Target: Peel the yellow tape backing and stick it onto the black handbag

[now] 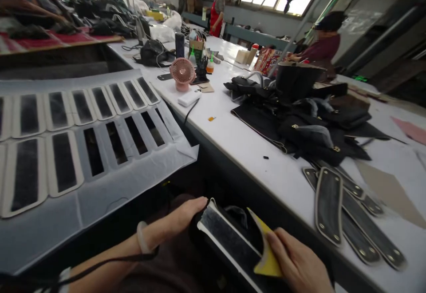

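While left hand [184, 215] grips one black strip [229, 239] | right hand [297, 264] fingers pinch one yellow sheet [266, 257]

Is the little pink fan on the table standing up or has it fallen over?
Standing up. The pink fan sits on its base on the white table, its round grille facing sideways. Whether it is spinning cannot be told.

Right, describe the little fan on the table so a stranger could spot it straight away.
Follow the long white table away from the hands toward the windows. Near its left edge, past the white block with a black cable, stands the small round fan. It is the only pink thing among dark bags and bottles.
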Tool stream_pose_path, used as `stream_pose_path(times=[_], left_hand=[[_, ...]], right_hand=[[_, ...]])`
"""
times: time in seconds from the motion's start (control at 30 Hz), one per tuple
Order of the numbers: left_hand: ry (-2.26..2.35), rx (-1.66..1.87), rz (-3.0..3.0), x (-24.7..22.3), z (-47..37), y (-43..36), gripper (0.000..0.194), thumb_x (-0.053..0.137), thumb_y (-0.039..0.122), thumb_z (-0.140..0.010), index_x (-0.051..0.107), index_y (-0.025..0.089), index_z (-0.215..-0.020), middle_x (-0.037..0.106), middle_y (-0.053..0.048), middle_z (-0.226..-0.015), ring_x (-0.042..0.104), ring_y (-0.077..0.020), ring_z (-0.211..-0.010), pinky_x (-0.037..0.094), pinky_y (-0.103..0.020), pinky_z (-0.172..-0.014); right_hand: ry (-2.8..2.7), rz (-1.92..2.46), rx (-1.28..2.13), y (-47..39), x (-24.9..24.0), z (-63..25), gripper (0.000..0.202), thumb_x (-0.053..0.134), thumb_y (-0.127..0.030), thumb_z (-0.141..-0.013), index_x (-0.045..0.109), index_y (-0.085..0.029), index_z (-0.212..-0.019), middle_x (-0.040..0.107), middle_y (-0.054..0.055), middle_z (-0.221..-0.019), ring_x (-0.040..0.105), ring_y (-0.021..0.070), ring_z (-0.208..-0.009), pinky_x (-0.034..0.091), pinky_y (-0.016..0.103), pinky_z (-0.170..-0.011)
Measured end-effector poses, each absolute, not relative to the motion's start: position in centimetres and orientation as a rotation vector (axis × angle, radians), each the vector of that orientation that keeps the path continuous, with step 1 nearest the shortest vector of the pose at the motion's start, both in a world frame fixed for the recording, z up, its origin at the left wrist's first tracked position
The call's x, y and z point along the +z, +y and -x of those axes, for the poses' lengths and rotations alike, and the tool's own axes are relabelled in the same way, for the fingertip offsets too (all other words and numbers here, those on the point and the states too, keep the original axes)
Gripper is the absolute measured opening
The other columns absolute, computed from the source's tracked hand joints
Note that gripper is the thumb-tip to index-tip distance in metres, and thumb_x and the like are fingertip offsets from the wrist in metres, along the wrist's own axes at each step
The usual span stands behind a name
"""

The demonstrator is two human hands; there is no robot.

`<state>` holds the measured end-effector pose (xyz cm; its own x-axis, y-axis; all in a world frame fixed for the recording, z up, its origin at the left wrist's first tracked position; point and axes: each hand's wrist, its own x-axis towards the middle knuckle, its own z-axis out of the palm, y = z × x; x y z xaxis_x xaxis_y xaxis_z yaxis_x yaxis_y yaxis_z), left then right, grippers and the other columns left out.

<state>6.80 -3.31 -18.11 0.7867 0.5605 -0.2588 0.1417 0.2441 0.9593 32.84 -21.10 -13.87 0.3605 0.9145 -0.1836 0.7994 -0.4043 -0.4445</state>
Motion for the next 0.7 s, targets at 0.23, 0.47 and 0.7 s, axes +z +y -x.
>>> stream_pose_path(times=[0.23, 0.47, 0.7], left_hand=[[0.616, 0.362, -1.368, -17.3, -6.5, -3.3, 0.037, 0.041, 0.042, -0.096, 0.061, 0.017, -0.115, 0.062, -0.007, -0.117, 0.054, -0.0222, -0.11, 0.037, -0.037, -0.104], [0.734, 0.44, -1.161, -19.4, -6.6, -3.9, 0.082, 0.046, 0.046, -0.095, -0.008, 0.022, -0.152, 0.064, -0.006, -0.113, 0.056, -0.0217, -0.112, 0.036, -0.041, -0.104], [0.728, 0.603, -1.057, -19.6, -6.6, -4.4, 0.078, 0.057, 0.042, -0.092, 0.008, 0.033, -0.151, 0.044, -0.007, -0.143, 0.055, -0.0202, -0.116, 0.04, -0.037, -0.103]], right_hand=[[-2.288, 2.108, 0.121, -9.8, -13.3, -27.5, 0.047, 0.029, -0.043, -0.104, 0.053, -0.022, -0.07, 0.063, 0.003, -0.068, 0.059, 0.0209, -0.067, 0.029, 0.034, -0.064], [-2.586, 1.803, 0.12, -4.6, -12.2, -27.7, 0.041, 0.044, -0.044, -0.099, 0.058, -0.019, -0.07, 0.065, 0.001, -0.069, 0.057, 0.0161, -0.067, 0.025, 0.033, -0.064], [-2.764, 1.534, 0.139, -2.2, -12.0, -27.6, 0.043, 0.042, -0.044, -0.099, 0.058, -0.019, -0.07, 0.065, 0.001, -0.068, 0.053, 0.0145, -0.064, 0.022, 0.035, -0.062]])
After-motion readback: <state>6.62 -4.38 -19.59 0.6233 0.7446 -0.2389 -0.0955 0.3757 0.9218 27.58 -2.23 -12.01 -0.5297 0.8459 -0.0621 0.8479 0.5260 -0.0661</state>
